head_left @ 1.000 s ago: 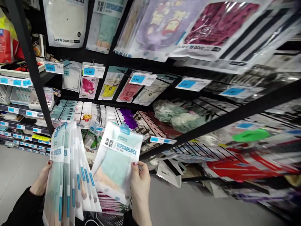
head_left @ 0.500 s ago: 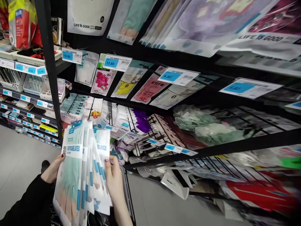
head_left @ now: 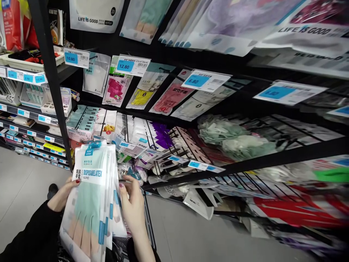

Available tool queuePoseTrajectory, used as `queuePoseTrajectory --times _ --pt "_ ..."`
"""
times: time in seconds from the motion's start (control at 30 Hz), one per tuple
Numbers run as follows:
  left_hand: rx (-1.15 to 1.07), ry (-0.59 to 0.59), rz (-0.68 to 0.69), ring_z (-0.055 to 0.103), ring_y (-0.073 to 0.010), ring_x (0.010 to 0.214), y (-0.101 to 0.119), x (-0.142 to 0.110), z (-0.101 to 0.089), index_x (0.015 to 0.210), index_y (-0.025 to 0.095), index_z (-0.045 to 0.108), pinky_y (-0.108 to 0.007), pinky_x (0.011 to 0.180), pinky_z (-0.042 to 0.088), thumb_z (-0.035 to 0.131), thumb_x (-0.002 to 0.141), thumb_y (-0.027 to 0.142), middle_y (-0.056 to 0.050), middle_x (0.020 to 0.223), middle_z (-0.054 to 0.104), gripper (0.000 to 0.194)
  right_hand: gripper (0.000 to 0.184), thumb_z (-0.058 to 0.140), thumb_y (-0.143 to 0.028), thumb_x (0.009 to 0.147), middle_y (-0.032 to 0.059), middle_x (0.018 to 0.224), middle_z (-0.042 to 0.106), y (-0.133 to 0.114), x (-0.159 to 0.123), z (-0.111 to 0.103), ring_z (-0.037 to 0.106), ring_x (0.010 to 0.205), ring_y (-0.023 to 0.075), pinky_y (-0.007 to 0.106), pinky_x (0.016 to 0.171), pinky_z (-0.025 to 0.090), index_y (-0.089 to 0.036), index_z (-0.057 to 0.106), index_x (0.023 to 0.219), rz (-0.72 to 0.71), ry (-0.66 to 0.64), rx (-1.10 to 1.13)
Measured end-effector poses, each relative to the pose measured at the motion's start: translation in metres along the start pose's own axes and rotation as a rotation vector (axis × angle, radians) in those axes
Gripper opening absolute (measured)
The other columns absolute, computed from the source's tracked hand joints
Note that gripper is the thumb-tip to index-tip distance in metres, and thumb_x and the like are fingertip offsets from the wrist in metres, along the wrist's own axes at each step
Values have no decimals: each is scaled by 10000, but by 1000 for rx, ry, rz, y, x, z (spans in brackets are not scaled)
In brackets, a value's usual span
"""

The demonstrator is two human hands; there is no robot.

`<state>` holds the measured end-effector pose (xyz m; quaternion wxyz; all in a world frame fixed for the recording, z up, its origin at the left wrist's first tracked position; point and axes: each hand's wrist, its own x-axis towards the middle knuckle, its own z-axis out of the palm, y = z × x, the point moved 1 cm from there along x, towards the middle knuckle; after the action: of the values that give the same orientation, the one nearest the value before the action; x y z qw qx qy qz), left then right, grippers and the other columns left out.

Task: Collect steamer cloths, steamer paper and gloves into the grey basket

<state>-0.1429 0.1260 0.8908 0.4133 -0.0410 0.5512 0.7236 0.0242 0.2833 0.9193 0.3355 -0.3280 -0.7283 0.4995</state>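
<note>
My left hand (head_left: 64,193) is closed on the left edge of a stack of glove packets (head_left: 88,196), its thumb lying on the front. The front packet pictures a pale green glove and reads "DISPOSABELATEX GLOVES". Several more packets fan out behind it to the right, their blue strips showing. Beside the stack's right edge is my right hand (head_left: 133,205), thumb and forefinger apart and loosely curved. Its fingertips are close to the packet edges; whether they touch is unclear. The packets stand tilted in front of me, over dark things at the bottom.
A black shelf rack carries hanging glove packs (head_left: 167,96) and price tags (head_left: 205,80). Lower hooks hold white and purple packs (head_left: 160,136) and pale green bundles (head_left: 222,129). A black post (head_left: 51,76) rises at the left. Grey floor (head_left: 188,240) lies below.
The fanned packets have come closer together, the front one turning more toward me. My right hand has loosened from the rear packet's edge. The view has shifted slightly.
</note>
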Motion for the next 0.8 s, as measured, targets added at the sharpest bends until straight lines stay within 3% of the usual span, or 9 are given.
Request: queuePoseTrajectory --times 0.07,0.13,0.3,0.43,0.57,0.7,0.8 --pt "20 11 12 680 -227 625 2 -4 3 725 165 629 -292 594 500 763 572 153 -34 655 731 205 231 508 -399 816 58 869 561 -15 -11 -3 536 772 195 312 705 427 -191 541 911 -126 99 -46" --pt "42 11 22 675 -223 614 5 -9 7 695 164 638 -284 582 492 777 580 173 -32 640 729 181 196 555 -395 790 30 778 530 -30 -19 -2 504 738 187 287 667 402 -200 541 804 -186 13 -88" --pt "221 -165 96 685 -275 716 16 -17 14 852 130 715 -333 648 502 741 675 244 -94 800 758 212 265 598 -388 761 -34 563 411 -37 -22 11 403 560 136 231 521 288 -194 467 636 31 -184 -128" --pt "230 -121 105 680 -259 661 13 -14 5 788 128 727 -318 613 507 781 625 324 -100 768 760 261 280 516 -417 810 -23 600 460 -24 -21 12 430 584 127 215 534 335 -181 470 667 110 -229 182" --pt "236 -46 79 675 -260 602 7 -10 -7 709 116 720 -299 542 495 809 563 390 -103 661 746 323 297 555 -470 786 4 689 531 -7 -26 -1 498 652 148 223 569 409 -183 496 736 170 -75 376" --pt "224 -49 51 697 -295 710 8 -12 -17 868 111 722 -327 622 521 773 637 348 -116 761 761 335 306 616 -473 755 22 798 595 10 -23 -19 554 692 159 250 600 466 -210 470 815 211 128 559" --pt "213 11 5 698 -317 792 12 -14 -24 960 108 698 -335 642 537 766 650 343 -115 788 763 395 342 623 -493 750 45 918 635 17 -15 -31 600 745 176 280 624 498 -231 486 923 180 175 640"
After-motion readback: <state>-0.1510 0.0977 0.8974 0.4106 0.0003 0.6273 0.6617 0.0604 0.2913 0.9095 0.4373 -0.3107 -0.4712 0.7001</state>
